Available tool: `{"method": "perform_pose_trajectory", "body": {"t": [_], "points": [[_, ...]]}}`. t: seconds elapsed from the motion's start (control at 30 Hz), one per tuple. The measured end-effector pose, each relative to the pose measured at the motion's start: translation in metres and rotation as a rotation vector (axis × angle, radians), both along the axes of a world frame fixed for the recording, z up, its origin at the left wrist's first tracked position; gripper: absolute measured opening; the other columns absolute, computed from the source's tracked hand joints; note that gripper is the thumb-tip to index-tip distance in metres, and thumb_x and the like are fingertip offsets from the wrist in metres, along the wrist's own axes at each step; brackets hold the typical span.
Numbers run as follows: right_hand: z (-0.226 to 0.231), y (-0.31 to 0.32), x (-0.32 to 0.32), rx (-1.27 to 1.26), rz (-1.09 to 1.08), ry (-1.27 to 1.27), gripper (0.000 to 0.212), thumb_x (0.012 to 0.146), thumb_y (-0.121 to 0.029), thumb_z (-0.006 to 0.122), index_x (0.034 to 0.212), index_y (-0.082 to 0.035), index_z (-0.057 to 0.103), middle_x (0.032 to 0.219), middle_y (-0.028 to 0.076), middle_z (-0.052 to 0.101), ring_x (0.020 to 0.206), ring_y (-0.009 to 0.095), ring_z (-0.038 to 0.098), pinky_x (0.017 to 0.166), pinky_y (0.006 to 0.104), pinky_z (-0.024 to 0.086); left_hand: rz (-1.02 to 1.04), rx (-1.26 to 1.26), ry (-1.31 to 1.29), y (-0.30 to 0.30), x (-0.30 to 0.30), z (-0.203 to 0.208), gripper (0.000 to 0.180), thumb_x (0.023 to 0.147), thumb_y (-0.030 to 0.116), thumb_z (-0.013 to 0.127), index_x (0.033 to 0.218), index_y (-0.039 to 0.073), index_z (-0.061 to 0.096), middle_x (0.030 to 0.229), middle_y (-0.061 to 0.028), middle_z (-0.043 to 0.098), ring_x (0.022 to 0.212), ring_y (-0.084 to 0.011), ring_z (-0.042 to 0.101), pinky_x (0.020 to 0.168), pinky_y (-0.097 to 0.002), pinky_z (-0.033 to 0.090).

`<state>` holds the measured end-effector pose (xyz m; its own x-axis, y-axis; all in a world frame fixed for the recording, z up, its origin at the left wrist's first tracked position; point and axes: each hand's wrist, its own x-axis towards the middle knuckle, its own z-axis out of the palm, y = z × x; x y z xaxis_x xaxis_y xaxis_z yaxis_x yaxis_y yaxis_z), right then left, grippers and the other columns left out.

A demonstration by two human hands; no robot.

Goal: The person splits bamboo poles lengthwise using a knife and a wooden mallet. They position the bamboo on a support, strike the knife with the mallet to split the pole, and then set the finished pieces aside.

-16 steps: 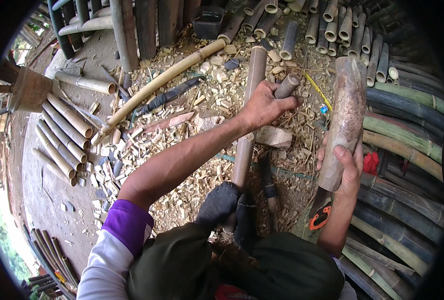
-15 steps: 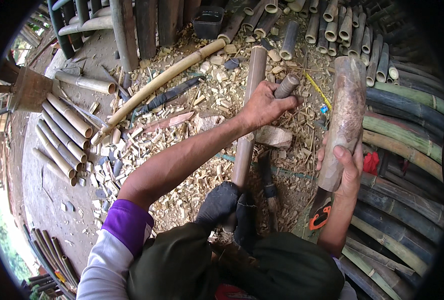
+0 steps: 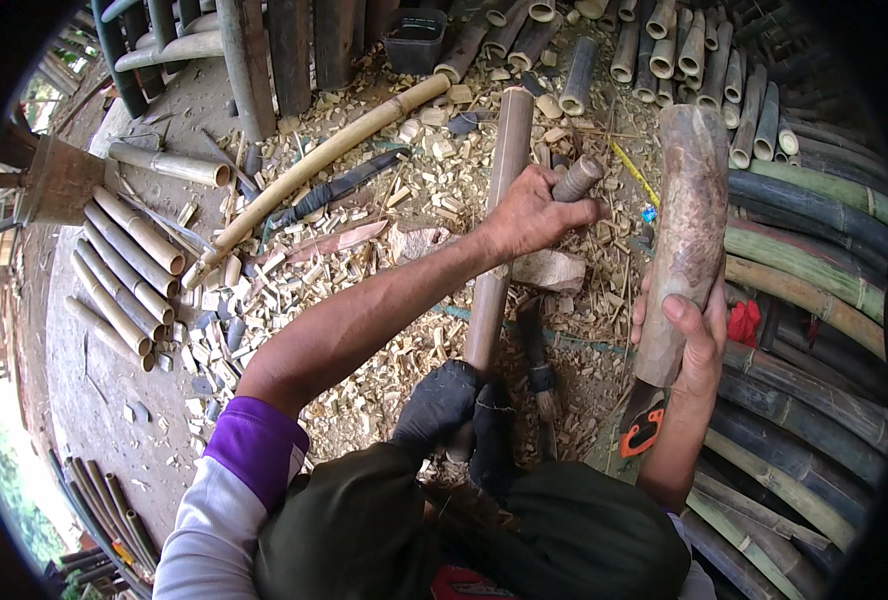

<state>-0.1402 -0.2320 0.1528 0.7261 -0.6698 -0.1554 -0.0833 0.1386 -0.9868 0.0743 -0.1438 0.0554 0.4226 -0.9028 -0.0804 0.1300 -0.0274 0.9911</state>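
My left hand (image 3: pixel 536 217) is closed around a ribbed rod (image 3: pixel 579 178), whose thick end sticks out past the thumb and forefinger. Below this hand lies a brown bamboo pole (image 3: pixel 487 315), resting across a wood block (image 3: pixel 552 270); its near end meets my dark-covered feet (image 3: pixel 442 402). The rod's lower end is hidden by the hand, so whether it touches the pole I cannot tell. Over on the right, my right hand (image 3: pixel 696 335) grips a heavy wooden club (image 3: pixel 692 180) by its lower part, thick end pointing away from me.
Wood chips (image 3: pixel 364 370) cover the ground. A saw with an orange handle (image 3: pixel 642 432) lies beneath my right wrist. Bamboo poles (image 3: pixel 814 200) are stacked at right, cut tubes (image 3: pixel 699 50) at the back. A long yellowish pole (image 3: pixel 314 175) and a sheathed blade (image 3: pixel 334 190) lie left.
The club's far end has shifted slightly to the left and away from me. My left hand keeps its grip on the rod, nearly unmoved.
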Motion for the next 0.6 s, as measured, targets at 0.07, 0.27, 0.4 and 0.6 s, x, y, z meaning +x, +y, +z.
{"method": "perform_pose_trajectory", "body": {"t": [0.07, 0.27, 0.4, 0.6], "points": [[0.001, 0.000, -0.001, -0.031, 0.010, 0.013, 0.092, 0.078, -0.025, 0.078, 0.153, -0.003, 0.029, 0.104, 0.017, 0.062, 0.072, 0.023, 0.067, 0.056, 0.0337, 0.060, -0.017, 0.043, -0.062, 0.002, 0.001, -0.002, 0.037, 0.088, 0.040, 0.080, 0.072, 0.008, 0.070, 0.060, 0.0015, 0.058, 0.058, -0.0081, 0.056, 0.060, -0.0288, 0.047], [0.075, -0.022, 0.015, -0.479, -0.005, -0.012, 0.091, 0.083, -0.016, 0.074, 0.158, -0.004, 0.024, 0.108, 0.018, 0.062, 0.080, 0.022, 0.068, 0.062, 0.0321, 0.061, 0.064, -0.186, -0.567, 0.006, 0.010, -0.047, 0.025, 0.091, 0.029, 0.075, 0.103, 0.007, 0.070, 0.072, -0.0016, 0.065, 0.065, -0.0108, 0.061, 0.065, -0.0331, 0.052], [0.079, -0.030, 0.053, -0.900, -0.022, -0.062, 0.090, 0.084, -0.011, 0.072, 0.159, -0.004, 0.023, 0.122, 0.022, 0.061, 0.096, 0.031, 0.069, 0.081, 0.0402, 0.060, 0.073, 0.035, 0.049, 0.007, 0.008, -0.013, 0.023, 0.092, 0.027, 0.073, 0.101, 0.006, 0.072, 0.073, -0.0025, 0.066, 0.064, -0.0106, 0.060, 0.063, -0.0322, 0.052], [0.106, -0.033, 0.121, -1.008, 0.696, 0.353, 0.092, 0.080, -0.016, 0.076, 0.158, -0.003, 0.028, 0.139, 0.025, 0.058, 0.116, 0.037, 0.067, 0.101, 0.0460, 0.054, 0.187, -0.051, 0.066, 0.013, 0.018, -0.023, 0.028, 0.092, 0.029, 0.072, 0.075, 0.007, 0.067, 0.066, -0.0020, 0.064, 0.055, -0.0096, 0.055, 0.050, -0.0272, 0.044]]}}
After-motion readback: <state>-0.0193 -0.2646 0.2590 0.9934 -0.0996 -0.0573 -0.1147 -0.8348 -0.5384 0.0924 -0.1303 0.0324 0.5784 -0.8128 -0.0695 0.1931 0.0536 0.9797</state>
